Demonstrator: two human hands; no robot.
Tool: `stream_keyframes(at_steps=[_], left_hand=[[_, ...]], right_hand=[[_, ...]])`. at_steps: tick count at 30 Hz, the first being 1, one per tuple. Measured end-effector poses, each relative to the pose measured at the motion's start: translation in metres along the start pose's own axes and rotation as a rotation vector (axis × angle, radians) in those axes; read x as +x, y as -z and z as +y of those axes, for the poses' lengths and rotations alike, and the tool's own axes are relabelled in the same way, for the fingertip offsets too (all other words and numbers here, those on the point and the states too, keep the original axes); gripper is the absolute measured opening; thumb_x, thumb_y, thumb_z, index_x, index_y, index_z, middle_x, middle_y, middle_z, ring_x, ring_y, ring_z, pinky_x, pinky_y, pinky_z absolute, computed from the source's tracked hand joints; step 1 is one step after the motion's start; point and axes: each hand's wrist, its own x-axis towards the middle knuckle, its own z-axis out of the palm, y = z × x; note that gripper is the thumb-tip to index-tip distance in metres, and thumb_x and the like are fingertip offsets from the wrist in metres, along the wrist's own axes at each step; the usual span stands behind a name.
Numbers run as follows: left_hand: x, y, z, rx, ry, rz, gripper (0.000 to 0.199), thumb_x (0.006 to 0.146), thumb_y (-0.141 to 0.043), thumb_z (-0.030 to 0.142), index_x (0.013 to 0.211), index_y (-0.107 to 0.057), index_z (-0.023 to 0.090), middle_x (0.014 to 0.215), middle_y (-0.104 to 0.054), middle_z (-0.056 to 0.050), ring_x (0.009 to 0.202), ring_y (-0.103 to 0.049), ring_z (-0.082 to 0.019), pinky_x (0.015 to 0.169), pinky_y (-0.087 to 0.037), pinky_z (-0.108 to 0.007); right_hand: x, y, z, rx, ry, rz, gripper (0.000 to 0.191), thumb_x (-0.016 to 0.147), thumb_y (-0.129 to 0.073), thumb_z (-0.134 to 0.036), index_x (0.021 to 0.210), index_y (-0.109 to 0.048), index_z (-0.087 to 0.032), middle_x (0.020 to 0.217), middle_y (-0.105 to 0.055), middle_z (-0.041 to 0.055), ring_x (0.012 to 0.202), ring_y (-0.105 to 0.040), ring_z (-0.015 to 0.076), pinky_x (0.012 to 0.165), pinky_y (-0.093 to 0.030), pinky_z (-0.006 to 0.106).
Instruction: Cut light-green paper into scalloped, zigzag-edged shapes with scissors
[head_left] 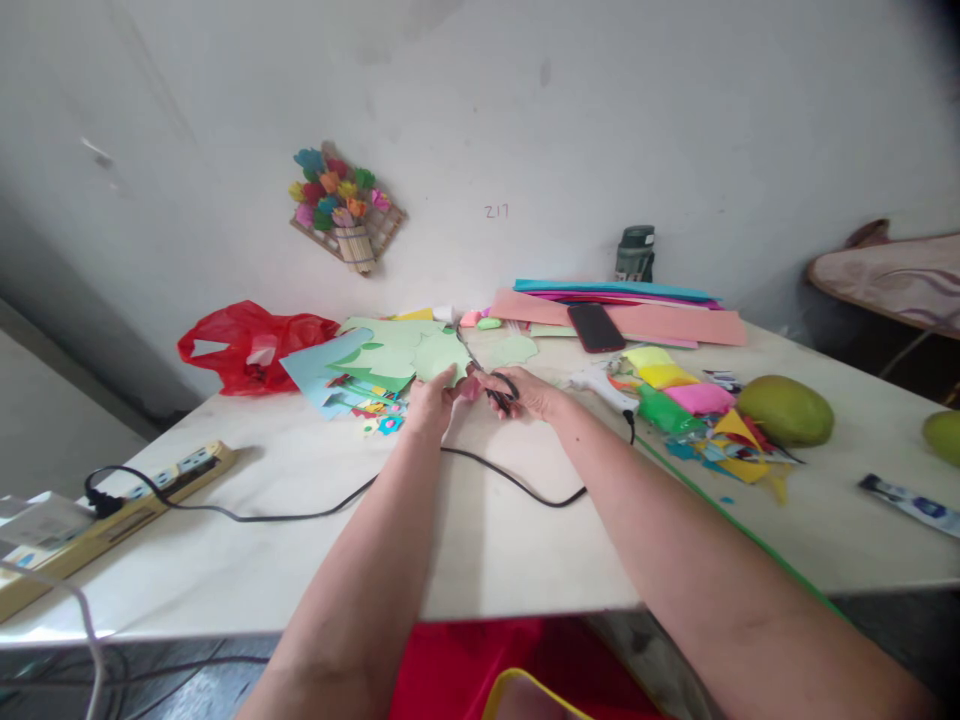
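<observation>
My left hand (pixel 433 402) is closed on the lower edge of a pale green paper piece (pixel 439 356) near the middle of the table. Just right of it, my right hand (pixel 523 393) grips black-handled scissors (pixel 501 393), whose blades point up and left beside the paper's right edge. A small pink piece (pixel 470 388) lies between the two hands; which hand touches it, I cannot tell. Behind the scissors lies another pale green cut shape (pixel 516 349). More green sheets (pixel 386 350) and small flower cut-outs (pixel 390 425) are on the left.
A black cable (pixel 495 466) crosses the table before my hands, from a power strip (pixel 172 478). Around stand or lie a red bag (pixel 251 345), a phone (pixel 595 328), a white glue gun (pixel 604 385), clay packets (pixel 667 395), a green fruit (pixel 786 410) and a bottle (pixel 635 254).
</observation>
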Motion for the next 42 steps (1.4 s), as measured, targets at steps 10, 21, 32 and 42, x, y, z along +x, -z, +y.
stream_keyframes(at_steps=[10, 21, 32, 42], left_hand=[[-0.0002, -0.0013, 0.0001, 0.012, 0.001, 0.041, 0.040, 0.060, -0.068, 0.009, 0.098, -0.057, 0.017, 0.094, -0.066, -0.004, 0.089, -0.062, -0.020, 0.077, -0.054, -0.034], [-0.0028, -0.0053, 0.0005, -0.043, 0.001, 0.060, 0.037, 0.058, -0.068, 0.006, 0.092, -0.058, 0.017, 0.092, -0.067, -0.004, 0.080, -0.064, -0.019, 0.069, -0.055, -0.032], [-0.0002, -0.0033, -0.0007, -0.037, 0.014, 0.106, 0.033, 0.059, -0.068, 0.005, 0.087, -0.058, 0.017, 0.090, -0.067, -0.003, 0.083, -0.063, -0.019, 0.069, -0.055, -0.031], [-0.0006, -0.0039, -0.0001, -0.022, 0.000, 0.097, 0.032, 0.060, -0.067, 0.006, 0.088, -0.057, 0.017, 0.090, -0.066, -0.003, 0.084, -0.063, -0.019, 0.071, -0.054, -0.031]], right_hand=[[0.0022, -0.0007, 0.0019, 0.029, -0.016, -0.002, 0.047, 0.068, -0.055, -0.063, 0.074, -0.051, -0.016, 0.053, -0.053, -0.0018, 0.036, -0.047, 0.0057, 0.028, -0.027, 0.015], [0.0026, -0.0012, 0.0031, -0.002, -0.017, 0.008, 0.051, 0.068, -0.053, -0.065, 0.077, -0.052, -0.015, 0.057, -0.055, 0.0000, 0.039, -0.051, 0.0071, 0.028, -0.029, 0.014], [0.0038, -0.0034, 0.0026, 0.028, -0.014, 0.017, 0.044, 0.070, -0.057, -0.059, 0.077, -0.054, -0.016, 0.053, -0.053, -0.0020, 0.037, -0.049, 0.0065, 0.026, -0.028, 0.015], [0.0025, -0.0038, 0.0022, 0.016, -0.014, 0.005, 0.047, 0.069, -0.055, -0.061, 0.078, -0.055, -0.015, 0.057, -0.055, -0.0003, 0.040, -0.051, 0.0072, 0.027, -0.030, 0.015]])
